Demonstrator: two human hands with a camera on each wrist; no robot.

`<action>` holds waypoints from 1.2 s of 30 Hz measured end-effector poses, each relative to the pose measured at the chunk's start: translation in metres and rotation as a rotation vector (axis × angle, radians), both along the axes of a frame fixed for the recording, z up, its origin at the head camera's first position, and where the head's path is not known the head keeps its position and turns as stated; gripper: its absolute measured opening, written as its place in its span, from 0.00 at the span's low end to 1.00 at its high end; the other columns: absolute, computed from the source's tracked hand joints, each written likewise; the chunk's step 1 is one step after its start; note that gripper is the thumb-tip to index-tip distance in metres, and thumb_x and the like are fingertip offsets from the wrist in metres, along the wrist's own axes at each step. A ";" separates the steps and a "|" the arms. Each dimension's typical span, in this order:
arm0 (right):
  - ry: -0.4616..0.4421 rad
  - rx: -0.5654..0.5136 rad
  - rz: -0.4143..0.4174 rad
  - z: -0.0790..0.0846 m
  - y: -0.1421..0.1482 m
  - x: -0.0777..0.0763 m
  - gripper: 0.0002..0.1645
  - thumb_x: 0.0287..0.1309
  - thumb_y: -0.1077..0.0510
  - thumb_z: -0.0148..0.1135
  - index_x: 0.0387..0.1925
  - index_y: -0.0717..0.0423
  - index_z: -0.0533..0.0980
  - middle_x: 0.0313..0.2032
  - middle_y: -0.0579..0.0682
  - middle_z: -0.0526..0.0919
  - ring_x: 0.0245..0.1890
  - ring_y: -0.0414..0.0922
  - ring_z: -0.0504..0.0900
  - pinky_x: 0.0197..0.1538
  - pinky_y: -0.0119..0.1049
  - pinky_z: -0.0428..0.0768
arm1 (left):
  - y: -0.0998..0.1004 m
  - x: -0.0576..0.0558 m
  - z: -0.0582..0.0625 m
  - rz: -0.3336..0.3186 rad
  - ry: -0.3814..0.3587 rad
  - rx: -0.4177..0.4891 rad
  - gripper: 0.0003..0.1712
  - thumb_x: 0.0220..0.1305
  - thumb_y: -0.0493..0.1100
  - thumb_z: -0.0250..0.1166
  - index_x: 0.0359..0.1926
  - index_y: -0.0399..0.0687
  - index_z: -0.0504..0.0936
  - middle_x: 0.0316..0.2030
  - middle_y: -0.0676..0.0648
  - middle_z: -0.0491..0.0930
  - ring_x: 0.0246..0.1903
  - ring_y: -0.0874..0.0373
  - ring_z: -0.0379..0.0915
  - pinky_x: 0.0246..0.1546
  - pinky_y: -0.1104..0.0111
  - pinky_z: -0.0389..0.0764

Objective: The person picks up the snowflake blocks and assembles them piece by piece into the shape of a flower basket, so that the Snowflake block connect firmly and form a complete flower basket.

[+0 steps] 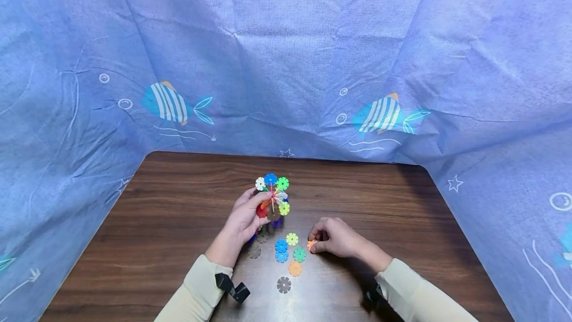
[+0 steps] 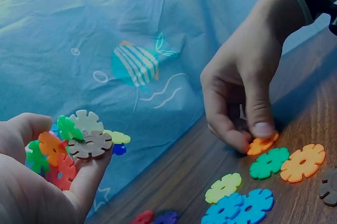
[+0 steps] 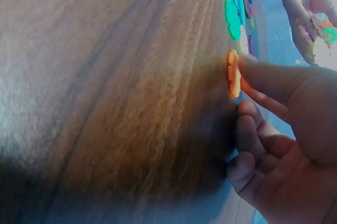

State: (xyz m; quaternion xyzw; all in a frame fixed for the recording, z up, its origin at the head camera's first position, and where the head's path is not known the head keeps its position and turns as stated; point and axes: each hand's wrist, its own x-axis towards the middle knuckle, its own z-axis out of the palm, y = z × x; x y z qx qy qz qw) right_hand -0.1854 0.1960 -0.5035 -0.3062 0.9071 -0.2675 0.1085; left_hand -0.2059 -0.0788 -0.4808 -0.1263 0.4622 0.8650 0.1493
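A many-coloured cluster of joined plastic snowflake discs (image 1: 270, 179) is held up over the table by my left hand (image 1: 239, 217). Its thumb and fingers grip the cluster's near side, where red, orange and grey-brown discs (image 2: 90, 145) show in the left wrist view. To the right, my right hand (image 1: 337, 237) is down at the tabletop. Thumb and fingertips pinch an orange snowflake disc (image 2: 261, 144), partly covered by them. The right wrist view shows this orange disc (image 3: 234, 74) edge-on, low at the table surface beside the thumb.
Between the hands lie loose discs: yellow-green (image 1: 292, 239), two overlapping blue ones (image 1: 281, 246), green (image 1: 299, 254), orange (image 1: 295, 269) and grey-brown (image 1: 283, 285). More lie partly hidden beneath the left hand. A blue fish-print curtain (image 1: 286, 88) surrounds the wooden table (image 1: 178, 188).
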 end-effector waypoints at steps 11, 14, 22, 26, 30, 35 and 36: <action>-0.051 -0.021 -0.038 -0.001 -0.001 -0.008 0.14 0.47 0.55 0.82 0.34 0.48 0.83 0.29 0.39 0.81 0.31 0.36 0.77 0.36 0.29 0.78 | 0.002 0.000 0.000 0.022 0.016 -0.013 0.26 0.71 0.36 0.63 0.63 0.44 0.61 0.45 0.44 0.81 0.39 0.55 0.84 0.37 0.56 0.88; -0.104 -0.054 -0.067 0.002 -0.002 -0.012 0.13 0.50 0.57 0.80 0.34 0.48 0.82 0.28 0.37 0.81 0.29 0.34 0.78 0.34 0.30 0.79 | 0.002 0.000 0.001 0.030 0.008 -0.008 0.27 0.71 0.36 0.62 0.64 0.45 0.61 0.47 0.43 0.81 0.39 0.55 0.84 0.38 0.57 0.87; -0.141 -0.428 -0.242 0.027 -0.015 -0.034 0.04 0.59 0.56 0.74 0.34 0.50 0.85 0.30 0.47 0.88 0.28 0.40 0.81 0.31 0.31 0.81 | -0.001 0.000 -0.004 -0.024 0.048 0.064 0.22 0.76 0.40 0.58 0.65 0.43 0.64 0.45 0.46 0.81 0.35 0.59 0.82 0.33 0.66 0.84; -0.166 -0.688 -0.301 0.041 -0.028 -0.040 0.06 0.62 0.60 0.72 0.39 0.58 0.85 0.31 0.57 0.86 0.22 0.40 0.76 0.23 0.32 0.76 | -0.002 -0.001 -0.005 -0.045 0.055 0.083 0.25 0.77 0.41 0.57 0.68 0.41 0.61 0.44 0.45 0.81 0.33 0.60 0.81 0.29 0.68 0.84; -0.182 -0.775 -0.347 0.049 -0.040 -0.040 0.10 0.64 0.62 0.70 0.45 0.61 0.85 0.32 0.54 0.86 0.21 0.38 0.74 0.20 0.32 0.74 | -0.001 -0.001 -0.005 -0.013 0.032 0.070 0.35 0.76 0.39 0.58 0.76 0.42 0.53 0.56 0.40 0.76 0.40 0.58 0.83 0.34 0.66 0.87; -0.205 -0.789 -0.393 0.048 -0.047 -0.043 0.13 0.61 0.64 0.71 0.47 0.63 0.85 0.32 0.55 0.88 0.22 0.37 0.79 0.22 0.30 0.75 | 0.000 -0.002 -0.005 0.018 0.017 0.032 0.41 0.74 0.37 0.60 0.78 0.42 0.47 0.64 0.35 0.69 0.46 0.56 0.82 0.39 0.63 0.87; -0.208 -0.789 -0.396 0.047 -0.048 -0.044 0.13 0.60 0.64 0.71 0.47 0.63 0.85 0.31 0.56 0.89 0.22 0.37 0.80 0.22 0.29 0.75 | 0.000 -0.002 -0.005 0.026 0.015 0.021 0.42 0.73 0.37 0.60 0.78 0.43 0.47 0.64 0.35 0.70 0.46 0.56 0.82 0.40 0.63 0.87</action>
